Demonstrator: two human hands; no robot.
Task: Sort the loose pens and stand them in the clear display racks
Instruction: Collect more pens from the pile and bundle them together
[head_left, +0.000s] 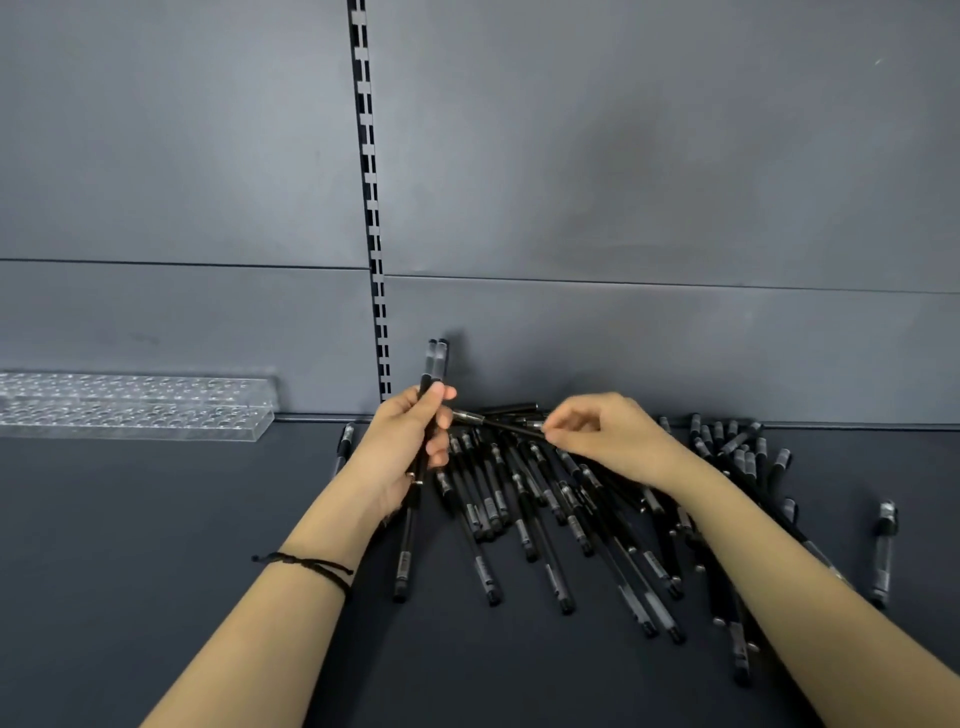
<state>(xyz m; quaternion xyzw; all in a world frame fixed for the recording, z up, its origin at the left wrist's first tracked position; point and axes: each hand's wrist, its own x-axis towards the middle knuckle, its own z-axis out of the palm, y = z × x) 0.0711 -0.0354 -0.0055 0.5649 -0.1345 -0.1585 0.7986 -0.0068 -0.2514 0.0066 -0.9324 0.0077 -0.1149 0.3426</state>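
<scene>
A heap of several black pens lies on the dark shelf, spread from the middle to the right. My left hand grips two black pens upright, their clear caps pointing up. My right hand pinches one black pen by its end and holds it level, its tip reaching toward my left hand. Two clear display racks with rows of holes stand at the back left against the wall; no pens stand in them.
A grey back panel with a slotted vertical rail rises behind the shelf. One pen lies just left of my left hand and another stray pen lies at the far right. A black cord bracelet circles my left wrist.
</scene>
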